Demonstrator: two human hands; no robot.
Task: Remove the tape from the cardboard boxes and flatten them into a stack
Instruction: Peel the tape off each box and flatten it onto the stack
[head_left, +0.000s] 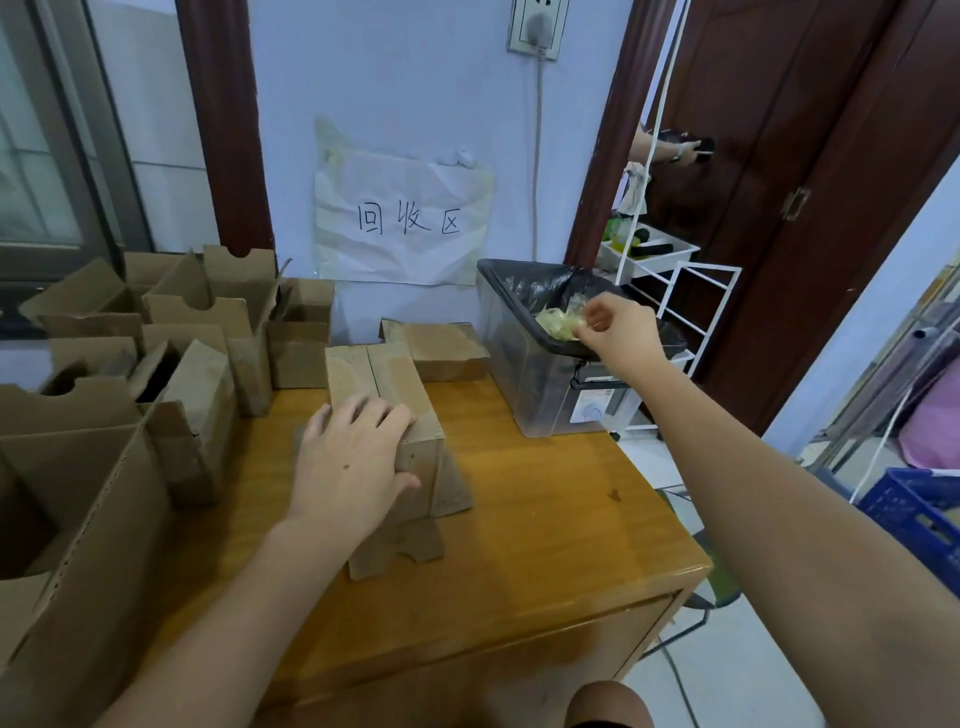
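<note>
Several cardboard boxes (156, 364) still stood unflattened at the table's left. The left hand (353, 457), fingers spread, steadied one box (387, 395); the right hand (615, 327) pinched crumpled tape (558, 322) over the bin (550, 374) (no flat stack was visible yet).

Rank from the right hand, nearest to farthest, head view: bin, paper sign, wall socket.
From the right hand:
1. Bin, directly under it.
2. Paper sign, on the wall to its left.
3. Wall socket, high up at the top.
</note>
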